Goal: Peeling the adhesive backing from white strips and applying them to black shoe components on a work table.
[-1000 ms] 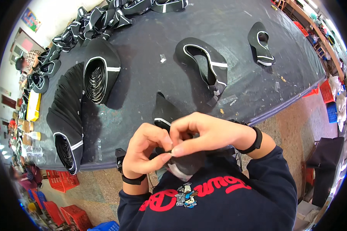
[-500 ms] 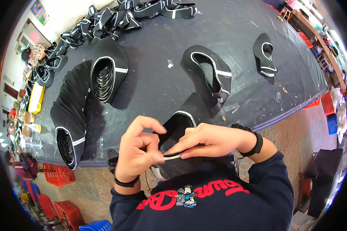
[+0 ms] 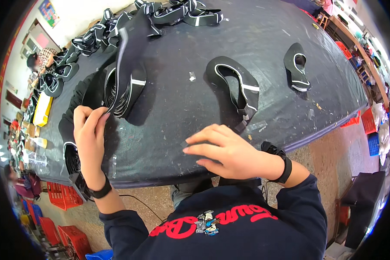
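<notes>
My left hand (image 3: 90,141) pinches the lower edge of a black fabric loop with white trim (image 3: 128,50), stretched upward and slightly blurred. It is held over a nested stack of similar loops (image 3: 137,92), partly covering that stack. Farther left lies a second long nested stack (image 3: 68,123), partly behind my left hand and wrist. My right hand (image 3: 236,157) hovers over the near edge of the table with its fingers apart and nothing in them. Beyond it rests a single black loop (image 3: 250,81), its white-edged opening facing up.
Another loop (image 3: 294,71) lies at the far right of the dark-covered table (image 3: 173,143). A heap of loops (image 3: 169,15) fills the far left edge. A yellow container (image 3: 42,108) stands at the left. Red crates (image 3: 64,196) are on the floor; a person (image 3: 43,58) works beyond.
Both hands held a loop together near my body. My left hand has carried it up and left over the nested stacks, while my right hand has let go and opened.
</notes>
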A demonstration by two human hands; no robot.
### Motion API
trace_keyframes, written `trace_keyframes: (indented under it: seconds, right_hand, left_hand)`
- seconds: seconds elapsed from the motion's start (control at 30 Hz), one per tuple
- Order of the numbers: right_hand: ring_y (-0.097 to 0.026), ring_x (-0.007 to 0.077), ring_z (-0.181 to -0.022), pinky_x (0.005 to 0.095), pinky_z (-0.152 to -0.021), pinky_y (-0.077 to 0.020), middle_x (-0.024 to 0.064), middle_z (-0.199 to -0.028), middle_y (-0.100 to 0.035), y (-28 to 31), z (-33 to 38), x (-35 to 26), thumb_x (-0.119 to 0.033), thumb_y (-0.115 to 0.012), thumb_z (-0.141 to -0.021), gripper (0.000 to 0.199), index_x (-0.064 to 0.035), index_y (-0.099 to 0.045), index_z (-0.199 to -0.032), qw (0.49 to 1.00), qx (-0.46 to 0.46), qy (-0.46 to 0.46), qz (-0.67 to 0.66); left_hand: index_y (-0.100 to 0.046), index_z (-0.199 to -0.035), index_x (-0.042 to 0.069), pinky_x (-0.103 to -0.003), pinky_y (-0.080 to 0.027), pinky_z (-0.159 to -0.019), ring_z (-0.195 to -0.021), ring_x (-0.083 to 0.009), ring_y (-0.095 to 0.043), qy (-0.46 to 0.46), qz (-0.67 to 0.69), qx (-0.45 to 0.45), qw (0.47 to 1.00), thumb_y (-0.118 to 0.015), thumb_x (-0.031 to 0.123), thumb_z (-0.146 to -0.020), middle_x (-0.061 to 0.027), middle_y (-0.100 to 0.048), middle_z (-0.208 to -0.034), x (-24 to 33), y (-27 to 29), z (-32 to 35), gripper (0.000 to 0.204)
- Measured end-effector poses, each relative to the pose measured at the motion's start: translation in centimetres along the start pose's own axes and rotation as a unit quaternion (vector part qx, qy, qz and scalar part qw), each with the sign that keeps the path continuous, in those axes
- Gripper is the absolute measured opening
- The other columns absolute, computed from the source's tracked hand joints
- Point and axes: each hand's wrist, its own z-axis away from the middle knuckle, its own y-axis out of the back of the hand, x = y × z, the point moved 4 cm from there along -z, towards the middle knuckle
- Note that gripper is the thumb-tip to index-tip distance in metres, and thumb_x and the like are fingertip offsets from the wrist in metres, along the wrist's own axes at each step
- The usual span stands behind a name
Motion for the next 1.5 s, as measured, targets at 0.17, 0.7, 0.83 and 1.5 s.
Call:
trace_keyframes:
  seconds: [0.17, 0.7, 0.83, 1.5]
  right_hand:
    - [-0.053, 0.0223, -0.1, 0.0354, -0.083, -0.0396, 0.0053, -0.112, -0.055, -0.9, 0.9, 0.0, -0.01, -0.066, -0.078, 0.032, -0.0096, -0.058, -0.109, 0.999, -0.037, -0.02, -0.024]
    - [-0.055, 0.0198, -0.091, 0.0329, -0.079, -0.0397, 0.0031, -0.102, -0.056, -2.1, 2.6, -0.2, -0.01, -0.065, -0.079, 0.019, -0.008, -0.06, -0.098, 0.995, -0.063, -0.022, -0.067]
    - [-0.055, 0.02, -0.09, 0.0334, -0.079, -0.0402, 0.0032, -0.101, -0.056, -2.1, 2.5, -0.3, -0.011, -0.064, -0.08, 0.019, -0.0079, -0.059, -0.099, 0.996, -0.058, -0.021, -0.072]
    - [-0.053, 0.0227, -0.09, 0.0347, -0.077, -0.0414, 0.0046, -0.096, -0.054, -0.6, 4.2, 1.9, -0.014, -0.063, -0.082, 0.014, -0.0075, -0.06, -0.094, 0.994, -0.048, -0.089, -0.031]
  left_hand:
    - [-0.064, -0.086, -0.001, -0.034, -0.04, -0.069, -0.077, -0.0246, -0.046, 0.017, 0.016, -0.125, 0.992, -0.07, 0.003, -0.072, -0.009, -0.044, -0.078, -6.1, -4.2, 3.0, 0.016]
    - [-0.013, -0.146, 0.003, -0.033, -0.036, -0.102, -0.127, -0.0289, -0.041, 0.117, 0.025, -0.081, 0.989, -0.058, -0.013, -0.074, -0.0217, -0.034, -0.142, -7.6, -9.5, 8.6, 0.087]
    - [-0.001, -0.145, -0.004, -0.034, -0.028, -0.108, -0.131, -0.034, -0.035, 0.185, 0.064, -0.051, 0.979, -0.073, 0.001, -0.07, -0.0256, -0.027, -0.144, -9.4, -11.8, 8.0, 0.103]
    - [-0.052, -0.119, -0.004, -0.035, -0.038, -0.099, -0.123, -0.0278, -0.045, -0.04, 0.059, 0.055, 0.996, -0.069, 0.004, -0.075, -0.0175, -0.048, -0.133, 7.3, -1.4, -1.5, 0.049]
